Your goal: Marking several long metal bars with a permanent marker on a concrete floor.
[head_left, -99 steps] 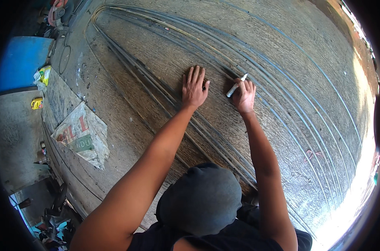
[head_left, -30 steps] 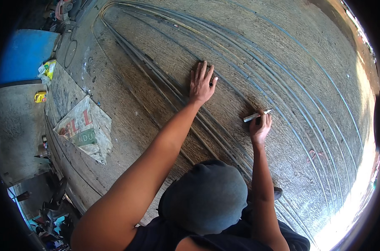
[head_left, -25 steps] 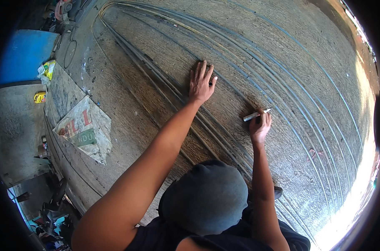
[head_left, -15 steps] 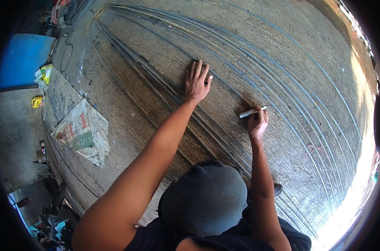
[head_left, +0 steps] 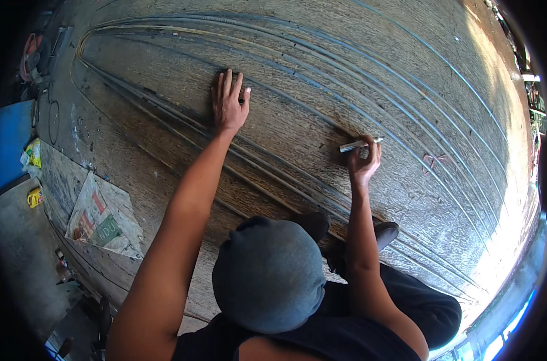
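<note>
My left hand lies flat with its fingers stretched out, the fingertips over a thin dark rod on the floor. A dark ring is on one of its fingers. Farther right along the same rod, my right hand pinches a silver-white marker pen between thumb and fingers. The pen lies nearly level, its narrow end pointing right. Whether its tip touches the rod I cannot tell. Beyond my hands runs a bundle of long bluish-grey rods, bent round at the far left.
More long rods pass close in front of me, near my dark shoes. A grey cap hides part of the floor between my arms. At the left lie a printed sack, a yellow container and a blue panel.
The view has turned and shifted, so the rods' bent end sits farther left. My left hand appears farther left, more widely spaced from my right, which still holds the marker pen.
</note>
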{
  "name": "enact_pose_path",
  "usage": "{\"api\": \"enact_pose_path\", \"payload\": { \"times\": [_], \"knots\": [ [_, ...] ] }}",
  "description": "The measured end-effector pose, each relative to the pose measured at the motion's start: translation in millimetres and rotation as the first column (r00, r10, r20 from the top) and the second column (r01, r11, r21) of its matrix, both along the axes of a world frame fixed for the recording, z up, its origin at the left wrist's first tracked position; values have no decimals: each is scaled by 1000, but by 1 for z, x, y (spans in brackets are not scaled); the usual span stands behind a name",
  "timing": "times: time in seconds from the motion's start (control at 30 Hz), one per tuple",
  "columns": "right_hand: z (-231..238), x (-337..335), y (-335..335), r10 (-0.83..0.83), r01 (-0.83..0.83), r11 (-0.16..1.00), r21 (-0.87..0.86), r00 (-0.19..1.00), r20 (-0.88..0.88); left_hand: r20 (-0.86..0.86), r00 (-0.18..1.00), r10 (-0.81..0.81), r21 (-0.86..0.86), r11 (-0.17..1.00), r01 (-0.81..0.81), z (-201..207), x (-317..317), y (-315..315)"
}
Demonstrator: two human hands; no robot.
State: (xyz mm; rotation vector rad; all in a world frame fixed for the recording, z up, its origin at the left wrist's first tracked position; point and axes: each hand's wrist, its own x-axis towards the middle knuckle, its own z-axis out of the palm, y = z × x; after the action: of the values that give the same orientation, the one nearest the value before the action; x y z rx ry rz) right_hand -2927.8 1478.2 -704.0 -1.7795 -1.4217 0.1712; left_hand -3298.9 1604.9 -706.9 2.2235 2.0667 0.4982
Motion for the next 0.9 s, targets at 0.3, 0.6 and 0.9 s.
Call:
{"api": "enact_pose_path", "payload": {
  "times": [0.3,0.6,0.9],
  "knots": [
    [-15,6,5,147,-145,989,-25,983,106,-23,999,-23,-18,1000,22,8,5,-4],
    [-6,3,11,156,-141,980,-139,982,109,-44,999,-15,-88,996,11,20,9,-2],
    [-12,2,8,110,-72,964,-257,984,138,-72,997,6,-151,988,-17,27,14,-3]
  ]
}}
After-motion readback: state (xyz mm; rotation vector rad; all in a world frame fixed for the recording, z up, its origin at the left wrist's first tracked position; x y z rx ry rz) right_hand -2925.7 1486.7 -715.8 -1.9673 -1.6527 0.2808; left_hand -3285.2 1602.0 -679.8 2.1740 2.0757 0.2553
